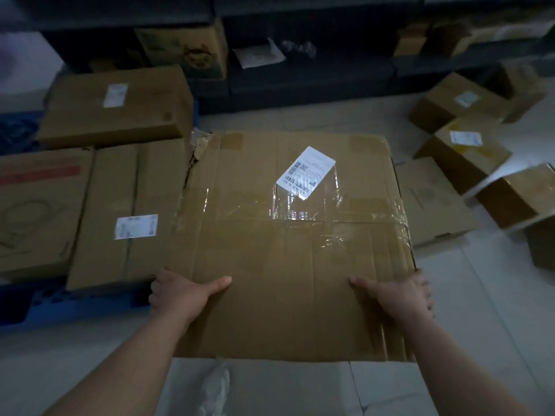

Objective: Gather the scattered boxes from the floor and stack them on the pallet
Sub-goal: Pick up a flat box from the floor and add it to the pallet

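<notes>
Both hands are clamped on the big box [285,250], left hand [180,292] and right hand [399,292], thumbs flat on top and fingers curled over the sides. It's one wide, creased brown carton with shiny clear tape and one white barcode label [305,172], out front beside the blue pallet [18,301]. Three pallet boxes [114,106] on the left, at least five floor boxes [462,154] on the right.

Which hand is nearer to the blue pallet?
Left. The left hand grips the large box at its left side, just beside the blue pallet; the right hand grips the right side, the whole box between it and the pallet.
</notes>
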A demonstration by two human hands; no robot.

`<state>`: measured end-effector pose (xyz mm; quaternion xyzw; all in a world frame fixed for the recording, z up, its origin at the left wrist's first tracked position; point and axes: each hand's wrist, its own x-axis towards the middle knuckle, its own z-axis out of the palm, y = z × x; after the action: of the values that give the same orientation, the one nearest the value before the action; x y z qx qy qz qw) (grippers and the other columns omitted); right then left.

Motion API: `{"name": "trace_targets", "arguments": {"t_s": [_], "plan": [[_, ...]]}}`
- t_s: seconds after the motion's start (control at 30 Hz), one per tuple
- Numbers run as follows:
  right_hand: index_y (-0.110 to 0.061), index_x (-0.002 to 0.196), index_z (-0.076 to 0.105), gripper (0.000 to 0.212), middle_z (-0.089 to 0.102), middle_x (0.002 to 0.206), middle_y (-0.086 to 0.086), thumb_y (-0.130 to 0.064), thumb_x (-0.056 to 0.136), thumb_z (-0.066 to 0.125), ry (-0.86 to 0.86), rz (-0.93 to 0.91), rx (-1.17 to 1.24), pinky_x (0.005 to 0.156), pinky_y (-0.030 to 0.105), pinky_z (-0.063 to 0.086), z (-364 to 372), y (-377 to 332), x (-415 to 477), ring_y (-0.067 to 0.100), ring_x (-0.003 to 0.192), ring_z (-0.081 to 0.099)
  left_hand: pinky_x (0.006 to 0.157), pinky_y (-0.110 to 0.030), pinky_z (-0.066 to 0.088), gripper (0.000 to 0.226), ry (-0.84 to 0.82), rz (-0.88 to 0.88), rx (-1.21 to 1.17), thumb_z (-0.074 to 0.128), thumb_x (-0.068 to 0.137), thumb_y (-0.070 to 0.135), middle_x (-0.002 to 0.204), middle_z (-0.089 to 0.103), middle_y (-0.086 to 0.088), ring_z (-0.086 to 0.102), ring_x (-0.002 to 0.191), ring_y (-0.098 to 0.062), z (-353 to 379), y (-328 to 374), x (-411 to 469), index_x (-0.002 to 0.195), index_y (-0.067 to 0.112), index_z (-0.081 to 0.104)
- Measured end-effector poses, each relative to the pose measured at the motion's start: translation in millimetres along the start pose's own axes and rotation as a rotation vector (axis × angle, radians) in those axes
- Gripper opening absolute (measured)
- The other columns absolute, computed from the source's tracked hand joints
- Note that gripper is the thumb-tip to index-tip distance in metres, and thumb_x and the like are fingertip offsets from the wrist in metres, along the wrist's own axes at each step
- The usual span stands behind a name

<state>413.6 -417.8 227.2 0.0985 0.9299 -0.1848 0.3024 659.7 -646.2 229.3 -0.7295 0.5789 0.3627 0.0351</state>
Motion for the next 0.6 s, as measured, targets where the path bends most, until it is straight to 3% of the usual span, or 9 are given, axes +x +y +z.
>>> {"name": "trace_targets", "arguments": {"t_s": [0.17, 0.37, 0.5, 0.6], "plan": [[-0.005, 0.149, 0.004, 0.144, 0.016, 0.154, 0.019, -0.064, 0.045, 0.086, -0.022, -0.137, -0.077, 0.116, 0.052, 0.019, 30, -70, -45, 0.040, 0.142, 0.018, 0.111, -0.051, 0.030, 0.141, 0.036, -0.065, -0.140, 0.088, 0.041, 0.058, 0.149, 0.026, -0.018, 0.029, 0.136, -0.038, -63, -38, 24, 0.147, 0.005, 0.012], [-0.002, 0.147, 0.008, 0.141, 0.019, 0.153, 0.020, -0.063, 0.048, 0.085, -0.053, -0.252, -0.174, 0.115, 0.051, 0.020, 96, -135, -108, 0.039, 0.141, 0.021, 0.109, -0.052, 0.033, 0.165, 0.005, -0.159, -0.232, 0.078, 0.017, 0.078, 0.150, 0.028, -0.013, 0.033, 0.134, -0.035, -132, -99, 75, 0.148, 0.016, 0.000], [-0.004, 0.147, 0.010, 0.141, 0.021, 0.153, 0.020, -0.062, 0.044, 0.087, -0.086, -0.281, -0.200, 0.115, 0.051, 0.022, 155, -175, -154, 0.039, 0.140, 0.023, 0.108, -0.051, 0.033, 0.149, 0.060, -0.233, -0.219, 0.083, 0.026, 0.071, 0.145, 0.033, -0.015, 0.035, 0.131, -0.036, -187, -139, 122, 0.144, 0.009, 0.016], [-0.005, 0.146, 0.012, 0.141, 0.023, 0.151, 0.020, -0.063, 0.042, 0.087, -0.107, -0.293, -0.233, 0.114, 0.053, 0.023, 202, -205, -188, 0.040, 0.139, 0.024, 0.108, -0.051, 0.033, 0.145, 0.075, -0.276, -0.225, 0.086, 0.031, 0.067, 0.146, 0.032, -0.015, 0.034, 0.132, -0.037, -226, -170, 160, 0.144, 0.011, 0.016]]}}
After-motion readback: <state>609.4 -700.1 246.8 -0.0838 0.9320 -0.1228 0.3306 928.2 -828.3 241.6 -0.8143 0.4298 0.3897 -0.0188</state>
